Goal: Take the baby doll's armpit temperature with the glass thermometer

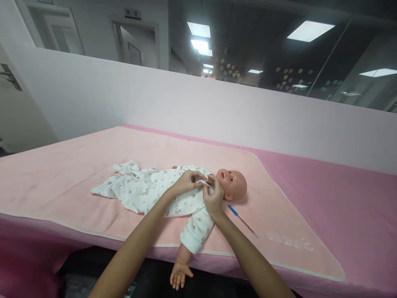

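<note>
A baby doll lies on its back, head to the right, dressed in a white patterned top and matching trousers. At its neck, my left hand pinches the edge of the top's collar. My right hand grips the collar too, close beside the doll's chin, with the fingertips of both hands almost meeting. Exactly what lies between the fingertips is partly hidden. One doll arm hangs over the table's near edge. A thermometer with a blue end rests to the right of my right wrist.
Beneath the doll is a pale pink mat with a light border, spread over a darker pink table cover. Behind the table runs a white wall with a window above. A door handle shows at far left.
</note>
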